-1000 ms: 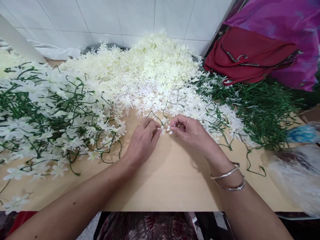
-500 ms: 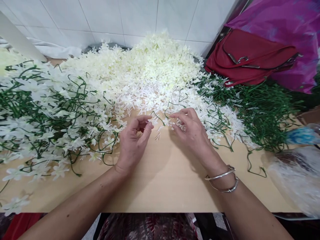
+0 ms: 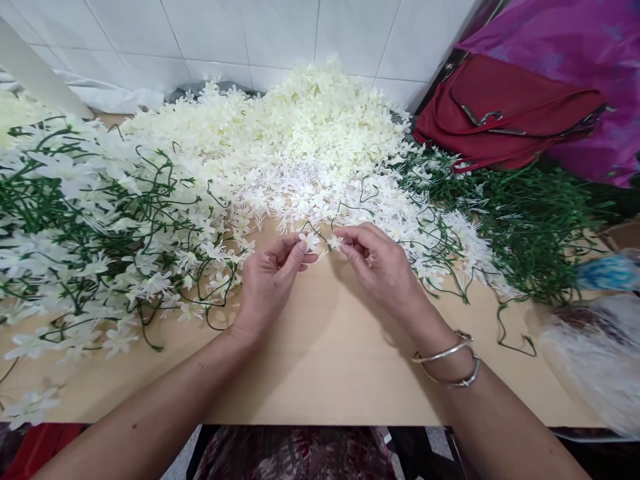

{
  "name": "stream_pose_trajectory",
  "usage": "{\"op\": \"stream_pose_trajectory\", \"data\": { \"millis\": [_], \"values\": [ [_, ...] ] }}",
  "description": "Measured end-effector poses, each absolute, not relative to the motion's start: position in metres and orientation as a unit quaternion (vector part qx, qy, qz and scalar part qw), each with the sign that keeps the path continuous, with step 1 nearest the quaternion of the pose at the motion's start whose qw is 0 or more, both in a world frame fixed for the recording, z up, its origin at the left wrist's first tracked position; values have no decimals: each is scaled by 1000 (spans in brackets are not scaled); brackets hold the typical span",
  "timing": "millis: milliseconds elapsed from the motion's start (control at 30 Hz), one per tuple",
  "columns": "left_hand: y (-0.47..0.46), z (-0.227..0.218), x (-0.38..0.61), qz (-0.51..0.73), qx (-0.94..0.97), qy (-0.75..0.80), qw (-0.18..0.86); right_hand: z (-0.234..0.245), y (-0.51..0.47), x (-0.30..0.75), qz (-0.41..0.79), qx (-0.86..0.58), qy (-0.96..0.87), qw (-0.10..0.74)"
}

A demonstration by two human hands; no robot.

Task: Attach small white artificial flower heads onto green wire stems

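Observation:
My left hand (image 3: 270, 283) pinches a small white artificial flower (image 3: 309, 240) between thumb and forefinger, just above the wooden table (image 3: 330, 360). My right hand (image 3: 383, 267), with two silver bangles (image 3: 447, 363) at the wrist, pinches another small white flower piece (image 3: 334, 243) close beside it. Both hands meet at the front edge of a large heap of loose white and cream flowers (image 3: 305, 147). A thin green stem (image 3: 320, 235) runs between the two hands.
Finished green vines with white flowers (image 3: 95, 227) pile up at the left. Bare green stems (image 3: 525, 220) lie at the right, below a red handbag (image 3: 500, 110) and purple cloth (image 3: 565, 47). A clear plastic bag (image 3: 590, 353) sits at the right edge. White tiled wall (image 3: 240, 33) behind.
The hands parted half a second ago and have come together again, each now pinching a small flower slightly higher and farther from me than before.

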State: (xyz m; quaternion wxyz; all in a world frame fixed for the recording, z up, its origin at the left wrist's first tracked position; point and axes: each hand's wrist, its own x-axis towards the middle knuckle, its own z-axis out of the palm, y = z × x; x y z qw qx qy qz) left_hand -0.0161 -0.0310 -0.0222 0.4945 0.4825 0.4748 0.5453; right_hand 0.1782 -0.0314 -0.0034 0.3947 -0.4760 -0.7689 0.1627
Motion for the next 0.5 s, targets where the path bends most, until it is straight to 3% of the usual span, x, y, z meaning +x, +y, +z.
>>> {"op": "stream_pose_trajectory", "data": {
  "millis": [233,500],
  "values": [
    [-31,-24,-15,545,477,464,511,-1,-37,168,252,-510,-687,452],
    [-32,-24,-14,531,480,439,543,-4,-46,154,226,-457,-687,518]
  ]
}}
